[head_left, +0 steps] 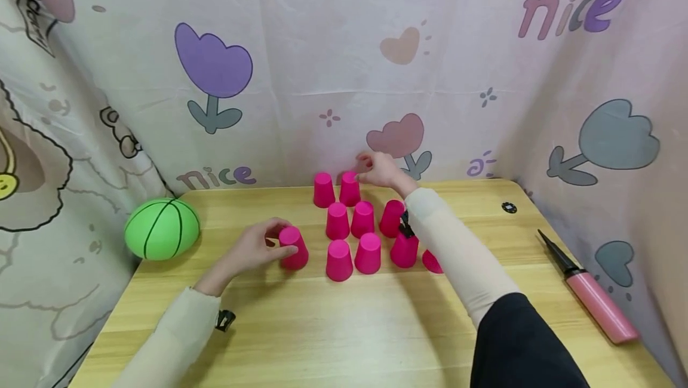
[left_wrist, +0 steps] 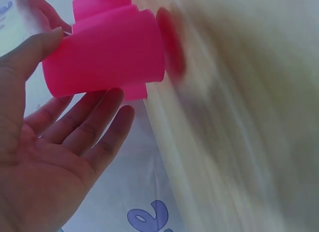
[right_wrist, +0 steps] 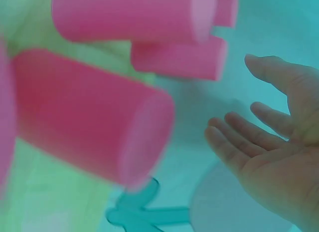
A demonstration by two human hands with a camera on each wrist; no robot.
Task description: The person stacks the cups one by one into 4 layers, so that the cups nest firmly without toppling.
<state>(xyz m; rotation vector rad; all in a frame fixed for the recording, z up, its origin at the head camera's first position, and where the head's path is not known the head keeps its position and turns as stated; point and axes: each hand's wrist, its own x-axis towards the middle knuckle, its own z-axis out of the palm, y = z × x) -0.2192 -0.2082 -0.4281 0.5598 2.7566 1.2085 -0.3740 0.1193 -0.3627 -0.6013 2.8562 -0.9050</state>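
Near the table's left-middle, my left hand [head_left: 252,251] holds a bright pink cup [head_left: 294,252] upside down between thumb and fingers. In the left wrist view this cup [left_wrist: 107,52] hangs slightly off the wood, with a faint reflection beside its rim. My right hand [head_left: 381,170] reaches to the back of the table, by the right cup of the rear pair [head_left: 350,190]. Its fingers are loosely spread and hold nothing in the right wrist view, apart from the cups [right_wrist: 94,117]. More inverted pink cups [head_left: 339,261] stand in rows between the hands; the right sleeve partly hides some.
A green ball [head_left: 161,230] with black lines sits at the table's left back corner. On the right lie a pink hand pump [head_left: 599,304] with a black nozzle and a small black disc [head_left: 509,207]. A printed curtain [head_left: 301,48] hangs right behind the table [head_left: 344,334].
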